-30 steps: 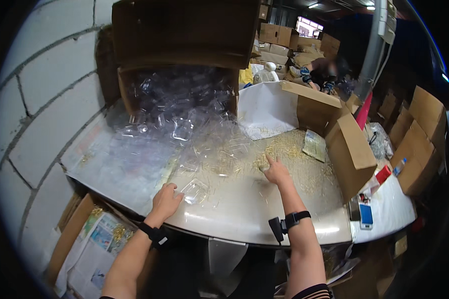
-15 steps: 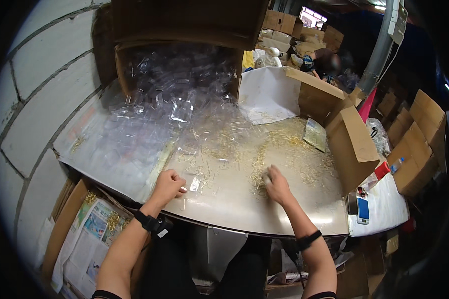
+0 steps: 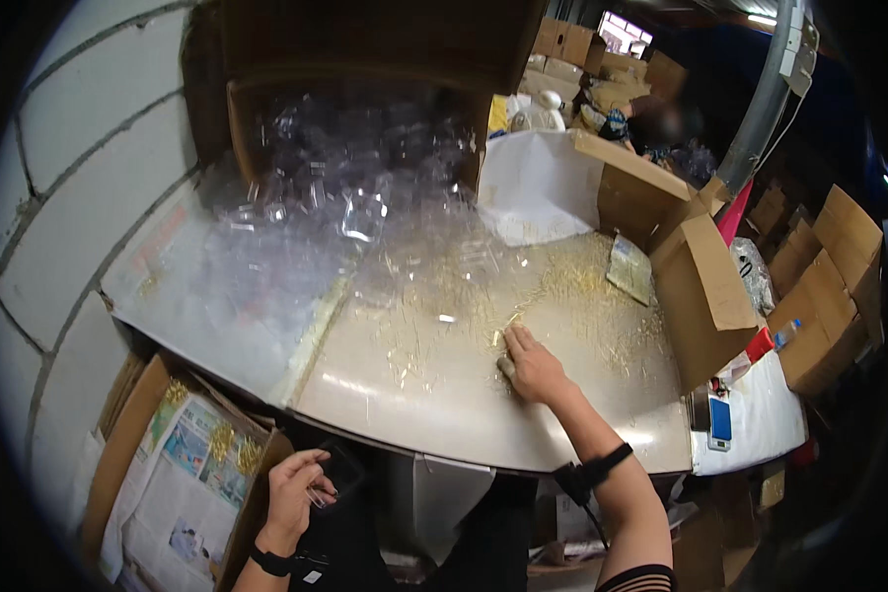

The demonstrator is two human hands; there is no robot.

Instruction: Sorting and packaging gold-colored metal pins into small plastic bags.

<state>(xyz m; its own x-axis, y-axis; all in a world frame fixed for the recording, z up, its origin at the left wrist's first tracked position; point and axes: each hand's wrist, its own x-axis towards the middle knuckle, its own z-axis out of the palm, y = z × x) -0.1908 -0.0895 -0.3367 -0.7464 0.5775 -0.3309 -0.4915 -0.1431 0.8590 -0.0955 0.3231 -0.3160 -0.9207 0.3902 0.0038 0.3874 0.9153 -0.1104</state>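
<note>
My left hand (image 3: 294, 490) is below the table's front edge, beside an open carton. Its fingers are closed on a clear plastic piece (image 3: 343, 471), squarish and see-through against the dark background. On the bare tabletop my right hand (image 3: 535, 367) rests palm down with its fingers stretched out. Its fingertips touch thin gold-coloured wire pieces (image 3: 587, 281) scattered over the surface. A heap of clear plastic cases (image 3: 365, 212) spreads out of a large cardboard box (image 3: 242, 133) at the back left.
Below the table at left, the open carton (image 3: 148, 395) holds newspaper and gold clusters. Cardboard flaps (image 3: 701, 286) wall the table's right side. A blue-faced device (image 3: 720, 419) lies on a white surface at right. Another person (image 3: 661, 123) is in the background.
My left hand has moved off the tabletop, down and left, with the clear plastic piece. My right hand has shifted slightly left among the wire pieces.
</note>
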